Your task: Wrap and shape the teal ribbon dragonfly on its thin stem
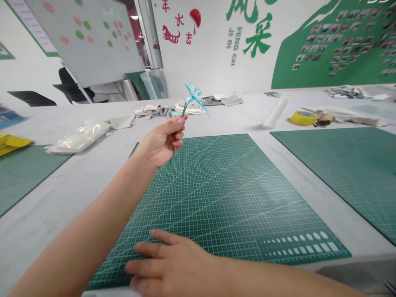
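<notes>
My left hand (pixel 167 140) is raised over the far left part of a green cutting mat (pixel 222 185). Its fingers pinch the dark green stem of a craft flower (pixel 195 95), which has light blue ribbon-like petals and small white beads. The flower head stands upright above the fingertips, and the lower stem end shows below the palm. My right hand (pixel 176 264) lies low over the near left part of the mat, palm down, fingers spread, holding nothing. Whether it rests fully on the mat I cannot tell.
Another cutting mat (pixel 346 165) lies to the right, and one more (pixel 27 173) to the left. A plastic-wrapped white bundle (pixel 82 136) is at left. Toward the back right are a yellow tape roll (pixel 303 118) and a white roll (pixel 274 113). Cloth pieces (pixel 148 110) line the far edge.
</notes>
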The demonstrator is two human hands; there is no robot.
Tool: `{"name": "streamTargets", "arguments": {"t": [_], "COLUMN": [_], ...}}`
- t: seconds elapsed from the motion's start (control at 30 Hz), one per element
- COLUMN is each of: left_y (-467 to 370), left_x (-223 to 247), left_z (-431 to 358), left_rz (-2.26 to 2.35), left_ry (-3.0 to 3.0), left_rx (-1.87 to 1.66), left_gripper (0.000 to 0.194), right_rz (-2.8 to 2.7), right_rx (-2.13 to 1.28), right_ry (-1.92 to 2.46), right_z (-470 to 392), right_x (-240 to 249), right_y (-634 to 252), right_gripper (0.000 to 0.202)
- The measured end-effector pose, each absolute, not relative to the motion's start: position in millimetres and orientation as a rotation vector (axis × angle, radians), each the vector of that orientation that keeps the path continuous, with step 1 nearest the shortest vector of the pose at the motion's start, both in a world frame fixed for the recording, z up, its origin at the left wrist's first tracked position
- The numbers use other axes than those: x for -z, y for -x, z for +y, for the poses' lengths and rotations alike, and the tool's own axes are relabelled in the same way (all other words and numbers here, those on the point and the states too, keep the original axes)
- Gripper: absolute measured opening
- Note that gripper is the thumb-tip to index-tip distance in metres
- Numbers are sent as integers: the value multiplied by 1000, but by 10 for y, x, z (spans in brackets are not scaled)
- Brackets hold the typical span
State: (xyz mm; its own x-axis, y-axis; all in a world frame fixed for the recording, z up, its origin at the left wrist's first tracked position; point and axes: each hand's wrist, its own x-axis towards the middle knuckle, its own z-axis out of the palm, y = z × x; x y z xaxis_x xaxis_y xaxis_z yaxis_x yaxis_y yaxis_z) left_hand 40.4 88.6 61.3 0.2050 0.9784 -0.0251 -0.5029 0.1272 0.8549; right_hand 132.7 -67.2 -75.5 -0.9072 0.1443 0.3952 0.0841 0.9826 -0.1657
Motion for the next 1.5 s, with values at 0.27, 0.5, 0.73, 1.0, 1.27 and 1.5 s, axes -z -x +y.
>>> {"name": "streamTargets", "arguments": {"t": [0.27,0.5,0.73,1.0,1.27,1.5], "left_y": [-460,-633,-664,-666,-683,-635], "left_x": [-656,-630,-549,-324,-267,-165], "left_z": [848,809,805,849,837,843], "left_rz": [679,649,656,738,852,1037], "left_ry": [-830,-821,-765,-790,-980,-1134], "left_rx": [-1193,-1119,-1099,-1031,-972,-1082], "left_gripper": [8,12,15,14,9,17], "right_rz": [-2671,-2782,-2746,-1930,-1201,-1409], "right_rx": [-421,-184,-169,-425,-1329,-854], "right_ry": [915,189,592,921,792,1032], "right_z": [-534,-703,-518,-373,600,432], "right_x": [698,639,687,318,277,264], "right_y": [-1611,-1351,-1470,-1754,-1961,-2074], "right_gripper": [94,43,77,23,34,19]}}
